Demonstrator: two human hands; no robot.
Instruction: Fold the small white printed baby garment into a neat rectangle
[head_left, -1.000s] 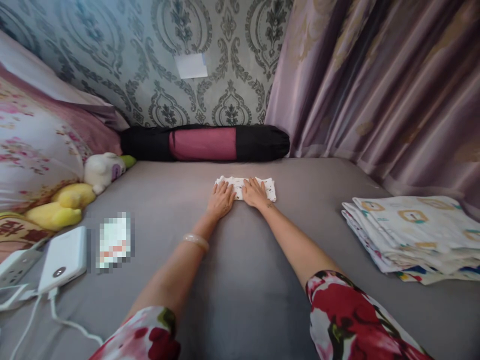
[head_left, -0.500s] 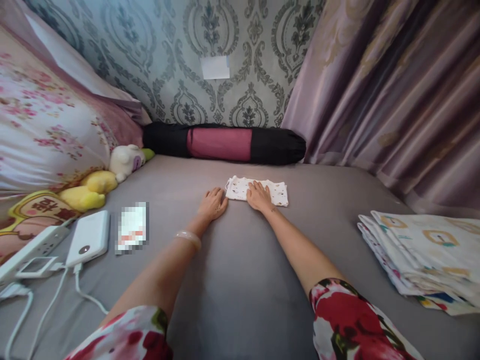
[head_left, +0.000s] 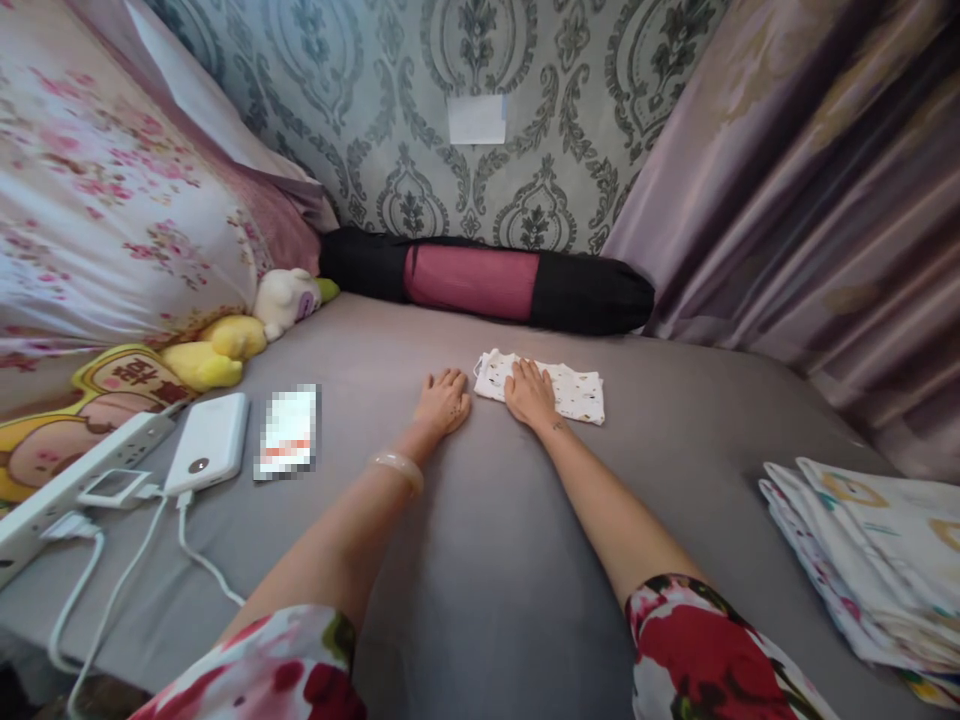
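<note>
A small folded white cloth (head_left: 577, 392) with tiny dark and tan prints lies flat on the grey sheet (head_left: 480, 560). My right hand (head_left: 531, 393) rests palm down on the cloth's left half, fingers stretched out and pointing away from me. Just left of the cloth, my left hand (head_left: 442, 402) lies flat on the sheet with its fingers extended, holding nothing. A thin cord loop sticks out at the cloth's left end. Part of the cloth is hidden under my right hand.
A stack of folded printed cloths (head_left: 870, 560) lies at the right. On the left are a white power bank (head_left: 208, 445), a power strip (head_left: 90, 490), cables, a blurred packet (head_left: 289, 430) and plush toys (head_left: 214, 352). A black and maroon roll bag (head_left: 472, 282) lies along the wall.
The view has turned slightly left and tilted, so most things sit farther right in the picture. Both hands keep nearly the same places relative to the cloth.
</note>
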